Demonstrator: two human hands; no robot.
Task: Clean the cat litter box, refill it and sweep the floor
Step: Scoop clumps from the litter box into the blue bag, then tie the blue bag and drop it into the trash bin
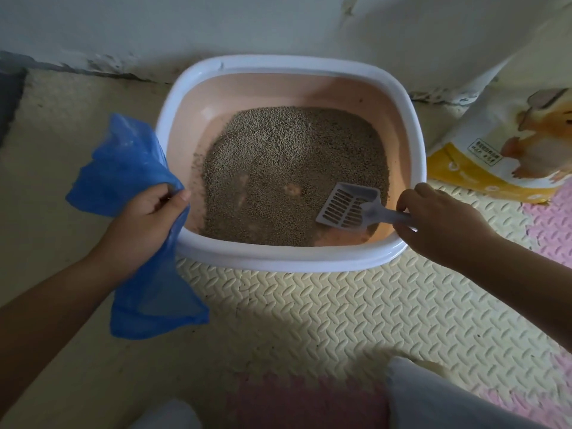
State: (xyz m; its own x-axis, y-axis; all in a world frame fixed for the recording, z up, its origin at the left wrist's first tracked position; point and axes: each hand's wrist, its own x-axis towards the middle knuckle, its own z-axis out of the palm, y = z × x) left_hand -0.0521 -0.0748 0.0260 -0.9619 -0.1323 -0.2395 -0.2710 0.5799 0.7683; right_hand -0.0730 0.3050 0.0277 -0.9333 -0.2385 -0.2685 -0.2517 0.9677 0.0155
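A pink litter box with a white rim [278,258] stands on the floor against the wall. Grey-brown litter [288,168] covers most of its bottom, with bare pink patches near the front. My right hand [439,221] grips the handle of a grey slotted scoop [346,205], whose blade lies over the litter at the front right of the box. My left hand [145,221] holds a crumpled blue plastic bag [130,168] just outside the box's left rim; the bag hangs down to the floor.
A yellow-and-white litter bag [507,144] leans against the wall at the right. Yellow and pink foam mat tiles [340,305] cover the floor. My knees [433,397] show at the bottom edge. The wall [216,26] runs directly behind the box.
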